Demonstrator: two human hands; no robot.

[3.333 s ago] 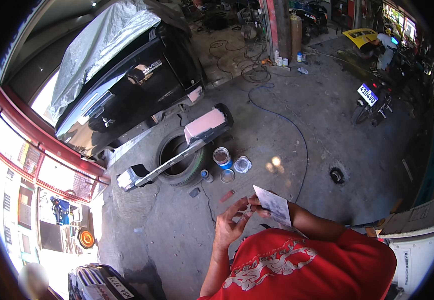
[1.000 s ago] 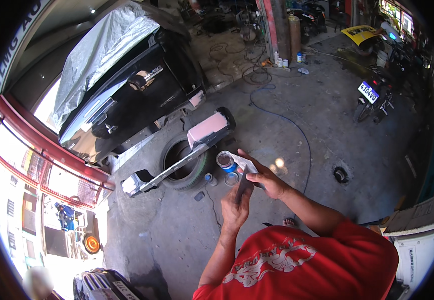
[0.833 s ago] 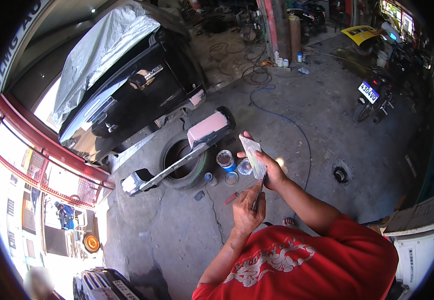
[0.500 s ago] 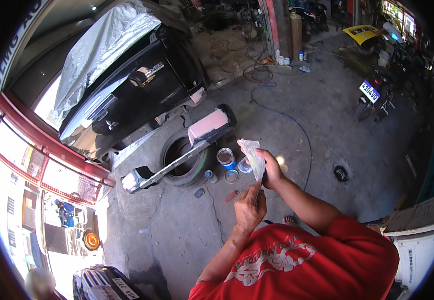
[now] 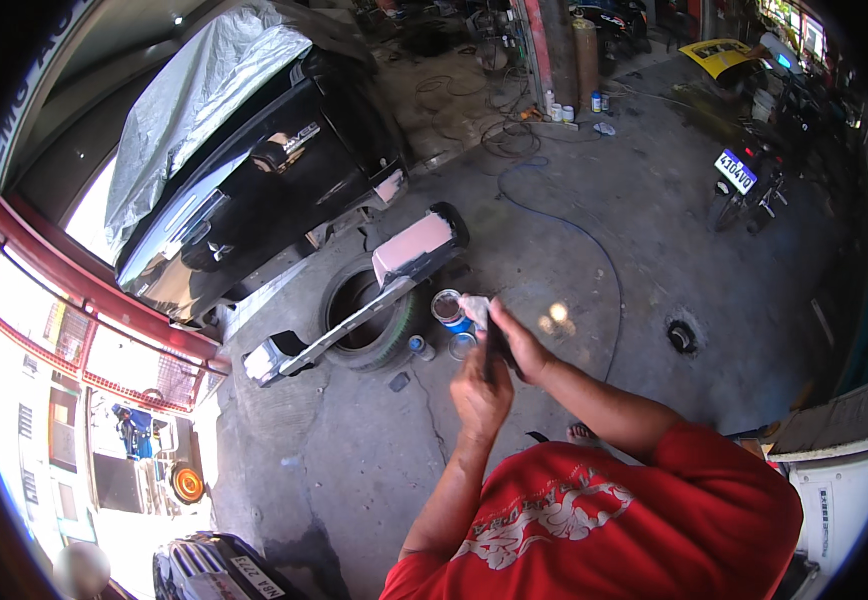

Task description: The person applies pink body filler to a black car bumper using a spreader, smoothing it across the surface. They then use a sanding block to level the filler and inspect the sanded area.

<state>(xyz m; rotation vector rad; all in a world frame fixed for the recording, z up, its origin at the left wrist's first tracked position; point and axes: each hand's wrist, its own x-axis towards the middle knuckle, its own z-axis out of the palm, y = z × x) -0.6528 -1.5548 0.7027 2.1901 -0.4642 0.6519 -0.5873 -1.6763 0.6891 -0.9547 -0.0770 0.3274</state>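
I stand on a concrete workshop floor in a red shirt, both hands raised in front of me. My right hand (image 5: 516,338) grips a folded pale sheet (image 5: 474,308) of paper or sandpaper at its upper end. My left hand (image 5: 481,392) sits just below it, fingers curled around the lower part of the same sheet. Beneath my hands, on the floor, stand an open tin (image 5: 447,306) and two small cans (image 5: 420,347). Beside them a long car body part with a pink-primed end (image 5: 412,248) rests across a tyre (image 5: 366,312).
A black car (image 5: 254,190) with a grey cover stands at the upper left. A blue hose (image 5: 594,250) curves over the floor. A motorbike (image 5: 744,180) is parked at the upper right. A white appliance (image 5: 834,500) stands at my right.
The flat sheet held open in both hands has been folded up small. My hands came closer together and stayed over the tins.
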